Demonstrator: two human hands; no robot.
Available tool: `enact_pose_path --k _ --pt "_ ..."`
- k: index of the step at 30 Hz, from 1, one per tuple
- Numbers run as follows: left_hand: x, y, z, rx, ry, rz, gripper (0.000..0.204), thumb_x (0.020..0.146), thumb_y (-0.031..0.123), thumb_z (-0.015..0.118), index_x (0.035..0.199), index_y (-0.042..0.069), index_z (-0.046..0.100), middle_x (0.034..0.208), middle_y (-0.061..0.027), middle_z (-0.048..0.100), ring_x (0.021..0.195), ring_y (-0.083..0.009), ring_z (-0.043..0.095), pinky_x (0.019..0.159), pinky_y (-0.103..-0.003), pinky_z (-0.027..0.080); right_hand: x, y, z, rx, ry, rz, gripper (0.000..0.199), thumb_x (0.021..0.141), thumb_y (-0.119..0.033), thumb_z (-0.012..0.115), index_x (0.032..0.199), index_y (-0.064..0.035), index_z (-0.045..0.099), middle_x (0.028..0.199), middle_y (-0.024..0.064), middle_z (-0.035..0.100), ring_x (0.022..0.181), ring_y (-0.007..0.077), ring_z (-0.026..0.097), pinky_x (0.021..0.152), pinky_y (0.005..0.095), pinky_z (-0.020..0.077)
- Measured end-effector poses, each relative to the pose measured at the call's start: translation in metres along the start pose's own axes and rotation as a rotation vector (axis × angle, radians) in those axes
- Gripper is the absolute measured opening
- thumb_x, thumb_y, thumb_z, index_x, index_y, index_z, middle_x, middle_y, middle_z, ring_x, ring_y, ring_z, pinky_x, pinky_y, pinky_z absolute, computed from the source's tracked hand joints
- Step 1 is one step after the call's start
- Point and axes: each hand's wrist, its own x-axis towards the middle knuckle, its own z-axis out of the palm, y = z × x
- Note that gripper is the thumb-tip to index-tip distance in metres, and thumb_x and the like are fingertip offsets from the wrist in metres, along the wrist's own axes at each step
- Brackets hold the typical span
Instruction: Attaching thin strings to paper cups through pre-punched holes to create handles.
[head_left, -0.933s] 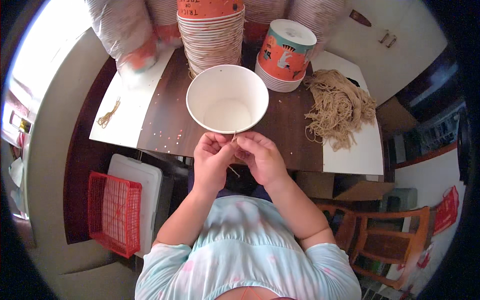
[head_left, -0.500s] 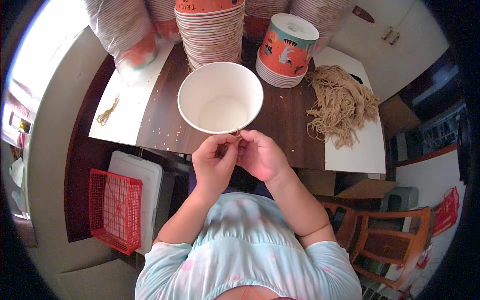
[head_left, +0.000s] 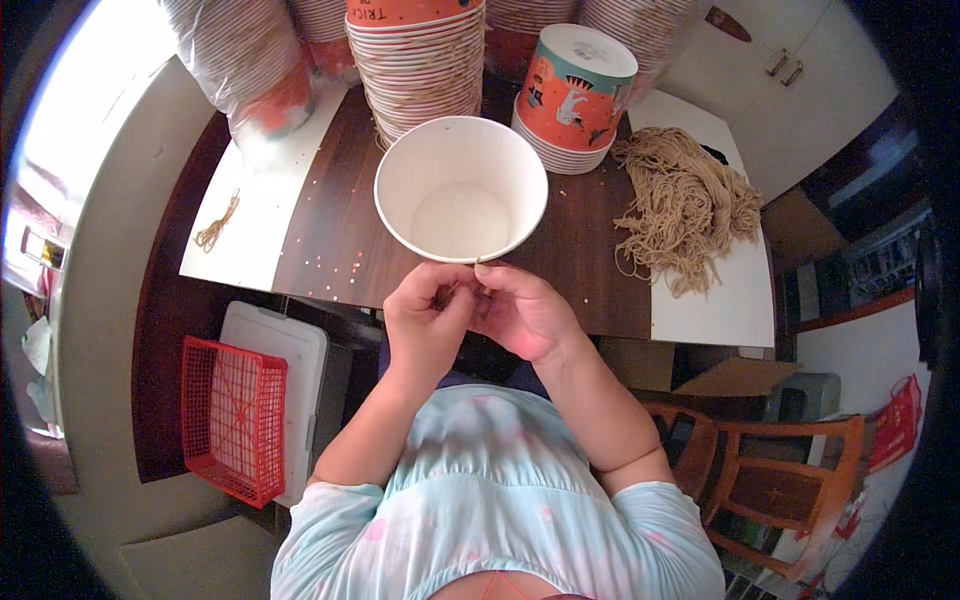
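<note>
A white paper bucket [head_left: 460, 190] stands with its open mouth toward me on the dark middle of the table. At its near rim my two hands meet, fingertips almost touching. My left hand [head_left: 432, 312] is closed in a pinch, thumb against bent fingers. My right hand [head_left: 527, 312] pinches with thumb and forefinger right at the rim. A short bit of tan cord [head_left: 478, 262] shows between the fingertips; most of it is hidden by the fingers and the bucket wall.
Behind stands a tall stack of orange-and-white buckets [head_left: 420, 75]; a shorter upside-down stack [head_left: 575, 95] is to its right. Bagged stacks [head_left: 235, 70] fill the back left. Tan cords [head_left: 685, 205] lie heaped at right, a few [head_left: 217, 222] at left. A red basket [head_left: 235, 420] leans below left.
The bucket has shifted right and slightly away from me. Both hands remain at its near rim, with the right fingers slightly repositioned, and the tan cord shows less.
</note>
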Motion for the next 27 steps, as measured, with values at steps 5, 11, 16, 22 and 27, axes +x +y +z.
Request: enact_pose_path --k 5,11,16,22,27 --pt "0.002 0.008 0.005 0.204 -0.043 0.211 0.020 0.075 -0.005 0.065 0.095 -0.001 0.067 0.090 -0.0105 0.066 0.074 -0.0145 0.065 0.064 -0.024 0.052 -0.002 -0.004 0.005 0.033 -0.013 -0.030 0.022 0.088 -0.020 0.059 0.106 -0.0086 0.060 0.098 0.0042 0.064 0.090 0.0160 0.060 0.085 0.0339 0.0482" --pt "0.001 0.005 0.006 0.299 -0.004 0.386 0.021 0.074 -0.004 0.069 0.095 -0.001 0.069 0.093 -0.0112 0.066 0.077 -0.0140 0.065 0.062 -0.023 0.052 -0.002 -0.002 0.007 0.051 0.025 -0.066 0.021 0.091 -0.023 0.054 0.106 -0.0090 0.059 0.098 0.0030 0.064 0.087 0.0149 0.059 0.077 0.0309 0.0477" --pt "0.001 -0.003 0.003 0.348 0.021 0.457 0.018 0.075 -0.004 0.068 0.092 0.000 0.068 0.092 -0.0123 0.067 0.078 -0.0169 0.066 0.062 -0.024 0.052 0.001 0.000 0.002 0.054 0.062 -0.068 0.020 0.091 -0.023 0.052 0.102 -0.0088 0.061 0.093 0.0027 0.064 0.083 0.0132 0.060 0.073 0.0291 0.0475" --pt "0.005 0.005 -0.003 0.270 0.041 0.387 0.012 0.077 -0.004 0.068 0.089 -0.001 0.067 0.089 -0.0132 0.068 0.074 -0.0172 0.066 0.062 -0.026 0.052 0.001 -0.002 -0.002 -0.111 0.197 -0.138 0.016 0.088 -0.018 0.055 0.095 -0.0068 0.063 0.089 0.0021 0.065 0.077 0.0138 0.061 0.067 0.0282 0.0492" --pt "0.005 0.005 -0.003 0.272 0.074 0.409 0.011 0.077 -0.004 0.067 0.088 -0.002 0.067 0.086 -0.0122 0.068 0.072 -0.0161 0.066 0.063 -0.025 0.052 -0.009 -0.016 0.017 -1.226 0.438 -0.608 0.015 0.087 -0.014 0.058 0.089 -0.0001 0.060 0.086 0.0090 0.065 0.076 0.0221 0.062 0.066 0.0322 0.0488"
